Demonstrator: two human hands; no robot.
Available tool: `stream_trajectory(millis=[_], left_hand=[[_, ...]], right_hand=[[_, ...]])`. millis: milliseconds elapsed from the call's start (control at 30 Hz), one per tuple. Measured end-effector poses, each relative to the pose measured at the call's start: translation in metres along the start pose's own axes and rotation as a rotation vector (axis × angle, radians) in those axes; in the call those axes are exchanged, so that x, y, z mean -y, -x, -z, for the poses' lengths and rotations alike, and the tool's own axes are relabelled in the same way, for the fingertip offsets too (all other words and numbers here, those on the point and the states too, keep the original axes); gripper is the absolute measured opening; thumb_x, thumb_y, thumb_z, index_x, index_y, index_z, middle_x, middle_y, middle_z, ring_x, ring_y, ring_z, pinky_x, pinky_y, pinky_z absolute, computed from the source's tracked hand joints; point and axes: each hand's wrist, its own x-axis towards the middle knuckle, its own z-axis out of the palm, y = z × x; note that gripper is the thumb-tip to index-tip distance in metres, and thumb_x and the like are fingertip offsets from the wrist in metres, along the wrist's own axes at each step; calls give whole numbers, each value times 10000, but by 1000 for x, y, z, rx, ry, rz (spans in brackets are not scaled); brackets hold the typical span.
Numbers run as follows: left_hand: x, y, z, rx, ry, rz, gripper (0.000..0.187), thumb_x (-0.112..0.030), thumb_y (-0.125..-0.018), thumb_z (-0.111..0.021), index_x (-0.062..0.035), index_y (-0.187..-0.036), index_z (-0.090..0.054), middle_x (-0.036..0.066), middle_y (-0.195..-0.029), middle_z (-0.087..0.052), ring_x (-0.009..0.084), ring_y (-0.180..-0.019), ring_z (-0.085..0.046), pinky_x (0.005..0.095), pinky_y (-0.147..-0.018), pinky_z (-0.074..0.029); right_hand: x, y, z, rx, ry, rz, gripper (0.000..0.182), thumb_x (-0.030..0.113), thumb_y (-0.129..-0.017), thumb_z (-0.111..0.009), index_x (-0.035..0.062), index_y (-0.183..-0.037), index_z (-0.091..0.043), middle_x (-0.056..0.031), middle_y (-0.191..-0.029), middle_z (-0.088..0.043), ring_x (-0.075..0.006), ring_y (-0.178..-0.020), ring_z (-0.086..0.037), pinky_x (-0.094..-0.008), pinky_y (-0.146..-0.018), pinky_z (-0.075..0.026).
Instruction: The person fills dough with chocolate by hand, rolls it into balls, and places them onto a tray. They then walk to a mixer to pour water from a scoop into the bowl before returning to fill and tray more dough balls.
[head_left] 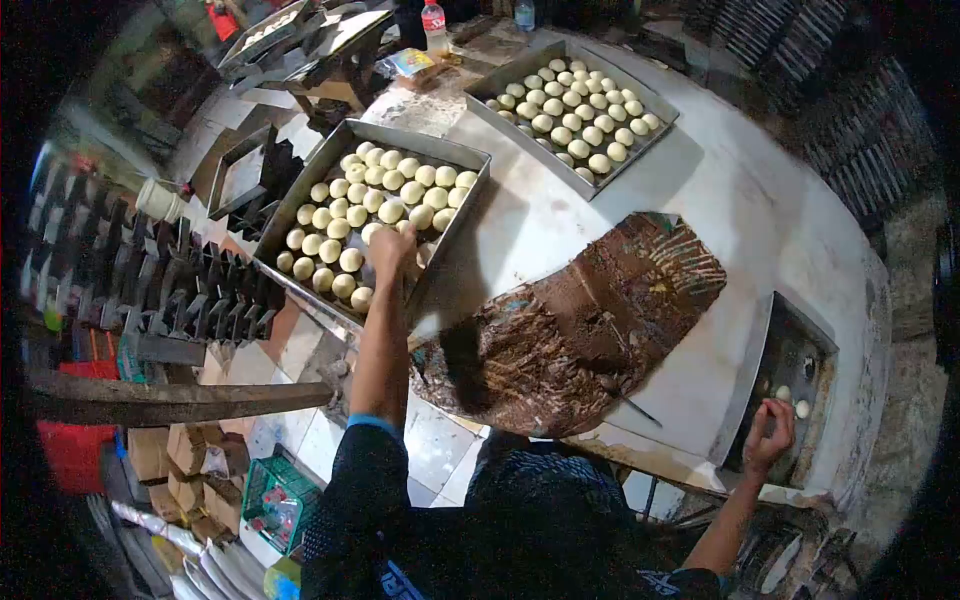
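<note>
My left hand [393,250] reaches into a metal tray [283,213] filled with rows of pale round dough balls [327,279]. Its fingers are closed around a dough ball [371,233] at the tray's near right side; the hand partly covers it. On the far right, my right hand [769,438] hovers over another metal tray [740,408], where a few dough balls [802,409] lie just beyond the fingertips. Its fingers are loosely curled and apart, with nothing visible between them.
A third tray [487,97] of dough balls stands at the back of the pale table [790,220]. A crumpled brown sheet [570,330] lies in front of me. Bottles [434,28] stand at the back. Dark racks [150,270], a wooden beam [180,398] and a green crate [280,503] are left.
</note>
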Motion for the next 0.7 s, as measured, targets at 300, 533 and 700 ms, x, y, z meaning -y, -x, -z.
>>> stream_trajectory(millis=[300, 533, 700], left_hand=[[-167, 290, 77, 273, 890, -801, 531, 0, -785, -639, -25, -1256, -395, 203, -1066, -583, 346, -1010, -587, 410, -855, -471], [-209, 379, 83, 748, 1195, -555, 674, -221, -816, -706, 52, -1351, -399, 145, -1133, -507, 227, -1092, -521, 332, -936, -432], [-210, 429, 76, 247, 1054, -681, 267, -73, -853, -616, 30, -1099, -626, 117, -898, -564, 177, -841, -555, 289, -764, -461]], right_hand=[[109, 0, -76, 629, -796, -106, 386, 270, -940, -511, -29, -1174, -584, -137, -975, -653, -186, -861, -611, -314, -778, -491], [98, -20, -35, 418, -995, 320, 459, 122, -711, -779, 0, -1123, -619, -202, -1177, -587, -290, -1073, -598, -360, -893, -491], [104, -4, -6, 206, -973, 292, 362, 143, -813, -662, 6, -1142, -601, -185, -1129, -615, -290, -1015, -622, -360, -872, -492]])
